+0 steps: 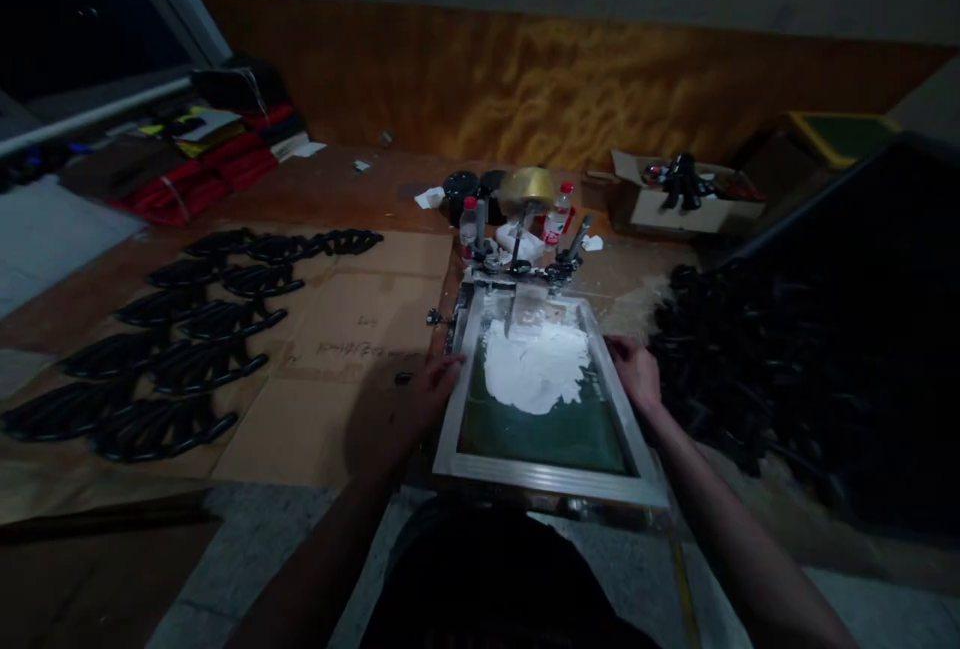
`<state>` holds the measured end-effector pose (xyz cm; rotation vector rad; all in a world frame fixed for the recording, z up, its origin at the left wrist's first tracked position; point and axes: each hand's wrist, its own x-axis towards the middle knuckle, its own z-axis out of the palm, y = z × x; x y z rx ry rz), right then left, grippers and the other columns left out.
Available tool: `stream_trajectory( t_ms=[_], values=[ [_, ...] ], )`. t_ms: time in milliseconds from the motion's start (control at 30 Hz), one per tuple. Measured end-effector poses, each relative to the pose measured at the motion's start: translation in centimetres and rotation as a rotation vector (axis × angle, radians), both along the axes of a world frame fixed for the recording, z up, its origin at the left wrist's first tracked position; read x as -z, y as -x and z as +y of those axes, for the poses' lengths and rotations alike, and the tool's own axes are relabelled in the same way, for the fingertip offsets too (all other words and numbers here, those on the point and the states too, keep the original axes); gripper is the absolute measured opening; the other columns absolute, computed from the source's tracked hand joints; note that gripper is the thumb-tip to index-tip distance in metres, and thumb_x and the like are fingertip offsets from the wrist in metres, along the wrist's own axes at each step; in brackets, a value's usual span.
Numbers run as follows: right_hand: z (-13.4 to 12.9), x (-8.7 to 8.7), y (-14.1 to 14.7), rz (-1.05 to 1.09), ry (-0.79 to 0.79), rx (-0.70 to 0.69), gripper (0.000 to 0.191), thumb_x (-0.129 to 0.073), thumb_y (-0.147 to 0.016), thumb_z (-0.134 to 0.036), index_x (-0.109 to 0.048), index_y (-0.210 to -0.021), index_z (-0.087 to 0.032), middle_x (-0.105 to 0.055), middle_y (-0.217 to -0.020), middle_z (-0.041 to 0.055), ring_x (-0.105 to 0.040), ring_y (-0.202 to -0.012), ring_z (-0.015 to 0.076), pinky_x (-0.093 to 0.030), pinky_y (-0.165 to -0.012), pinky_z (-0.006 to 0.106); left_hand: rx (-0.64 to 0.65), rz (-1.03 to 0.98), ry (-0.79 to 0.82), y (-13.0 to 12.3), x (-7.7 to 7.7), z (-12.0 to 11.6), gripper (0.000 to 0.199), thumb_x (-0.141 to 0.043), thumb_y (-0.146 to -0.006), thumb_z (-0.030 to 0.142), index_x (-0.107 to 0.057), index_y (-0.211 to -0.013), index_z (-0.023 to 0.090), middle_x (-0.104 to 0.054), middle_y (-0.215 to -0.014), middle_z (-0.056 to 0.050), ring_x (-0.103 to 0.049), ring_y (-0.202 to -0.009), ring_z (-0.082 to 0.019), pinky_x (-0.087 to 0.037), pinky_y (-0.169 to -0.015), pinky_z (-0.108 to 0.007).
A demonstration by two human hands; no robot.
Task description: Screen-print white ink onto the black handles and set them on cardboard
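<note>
A screen printing frame (540, 477) with a silver metal border lies in front of me. White paste (536, 369) spreads over the upper part of its green mesh (540, 434). Near the far end, a squeegee (529, 307) rests in the paste. My left hand (435, 389) is at the left side of the frame, fingers bent against its edge, dim in shadow. On the opposite side my right hand (637, 376) grips the right edge, its fingertips partly hidden by the border. Hinge clamps (517, 269) stand behind the frame.
Black gloves (202, 359) lie in rows on cardboard (322, 399) to the left. A dark pile of gloves (720, 369) is at right. Behind the frame are plastic bottles (556, 216), dark jars (460, 194) and a lamp (527, 187). An open box (690, 209) stands back right.
</note>
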<state>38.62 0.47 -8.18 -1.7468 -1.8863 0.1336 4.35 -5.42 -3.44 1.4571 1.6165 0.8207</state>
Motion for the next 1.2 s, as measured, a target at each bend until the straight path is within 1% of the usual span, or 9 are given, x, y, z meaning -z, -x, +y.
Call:
stream_trajectory(
  t_ms=[133, 233, 367, 500, 600, 767, 933, 1067, 1200],
  values=[
    [3.1, -2.8, 4.0, -0.058, -0.073, -0.112, 0.06, -0.066, -0.083, -0.031, -0.053, -0.138, -0.01, -0.046, -0.146, 0.0213, -0.045, -0.132, 0.0324, -0.04, -0.106, 0.047, -0.021, -0.057, 0.06, -0.6, 5.5, -0.4, 0.054, -0.054, -0.085, 0.033, -0.056, -0.136, 0.016, -0.069, -0.124, -0.012, -0.067, -0.101, -0.024, -0.052, -0.092, -0.038],
    [3.8, -3.9, 8.7, -0.203, 0.173, -0.303, 0.046, -0.065, -0.083, -0.022, -0.057, -0.128, -0.012, -0.058, -0.131, 0.0195, -0.052, -0.121, 0.0312, -0.044, -0.098, 0.041, -0.009, -0.061, 0.048, -1.0, 8.1, 0.0, 0.054, -0.053, -0.087, 0.031, -0.055, -0.137, 0.012, -0.059, -0.14, -0.015, -0.061, -0.12, -0.026, -0.045, -0.105, -0.041],
    [0.8, -3.3, 11.1, -0.403, 0.406, -0.371, 0.019, -0.052, -0.089, -0.014, -0.066, -0.101, -0.015, -0.069, -0.1, 0.0136, -0.063, -0.095, 0.0245, -0.047, -0.081, 0.031, 0.014, -0.069, 0.089, -0.8, 8.9, 0.2, 0.047, -0.051, -0.09, 0.031, -0.058, -0.134, 0.018, -0.065, -0.133, -0.011, -0.06, -0.123, -0.025, -0.044, -0.108, -0.041],
    [-3.2, -2.2, 9.5, -0.424, 0.299, -0.683, 0.024, -0.05, -0.087, -0.01, -0.067, -0.102, -0.016, -0.07, -0.101, 0.0124, -0.061, -0.098, 0.023, -0.046, -0.085, 0.031, 0.01, -0.063, 0.096, -0.8, 8.9, 0.0, 0.046, -0.051, -0.091, 0.031, -0.058, -0.134, 0.017, -0.063, -0.135, -0.012, -0.059, -0.124, -0.025, -0.043, -0.109, -0.042],
    [-3.6, -2.4, 8.5, -0.375, 0.292, -0.869, 0.025, -0.054, -0.08, -0.009, -0.068, -0.099, -0.018, -0.07, -0.097, 0.0077, -0.061, -0.093, 0.0211, -0.046, -0.081, 0.03, 0.005, -0.071, 0.101, -0.8, 8.9, -0.1, 0.047, -0.05, -0.091, 0.031, -0.057, -0.134, 0.014, -0.064, -0.134, -0.014, -0.061, -0.122, -0.026, -0.044, -0.108, -0.041],
    [-3.3, -1.2, 8.9, -0.34, 0.174, -0.678, 0.022, -0.053, -0.085, -0.011, -0.069, -0.099, -0.016, -0.07, -0.098, 0.0104, -0.059, -0.093, 0.0226, -0.046, -0.078, 0.031, -0.029, -0.099, 0.061, -0.9, 8.7, -0.2, 0.048, -0.053, -0.089, 0.032, -0.058, -0.133, 0.013, -0.065, -0.132, -0.015, -0.062, -0.12, -0.026, -0.046, -0.105, -0.042],
    [-5.3, 0.4, 8.8, -0.298, 0.155, -0.815, 0.028, -0.054, -0.085, -0.012, -0.068, -0.11, -0.017, -0.07, -0.103, 0.0107, -0.06, -0.094, 0.0225, -0.047, -0.08, 0.032, -0.043, -0.131, 0.08, -0.8, 9.0, -0.2, 0.05, -0.055, -0.088, 0.033, -0.057, -0.134, 0.015, -0.067, -0.129, -0.013, -0.064, -0.114, -0.026, -0.049, -0.101, -0.041],
    [-1.5, -2.9, 10.1, -0.255, 0.228, -0.581, 0.04, -0.056, -0.091, -0.021, -0.061, -0.13, -0.019, -0.07, -0.109, 0.0111, -0.063, -0.1, 0.0235, -0.048, -0.082, 0.03, -0.032, -0.177, 0.118, -0.3, 7.8, -0.2, 0.056, -0.057, -0.086, 0.035, -0.054, -0.138, 0.014, -0.069, -0.123, -0.014, -0.067, -0.105, -0.026, -0.054, -0.09, -0.038],
    [4.7, -7.0, 8.0, -0.169, 0.212, -0.242, 0.05, -0.057, -0.095, -0.037, -0.052, -0.143, -0.024, -0.072, -0.111, 0.0086, -0.067, -0.096, 0.0238, -0.049, -0.08, 0.03, -0.06, -0.247, 0.132, 0.2, 4.3, 0.0, 0.047, -0.055, -0.088, 0.041, -0.062, -0.129, 0.02, -0.074, -0.103, -0.008, -0.069, -0.092, -0.024, -0.056, -0.075, -0.034]
  ],
)
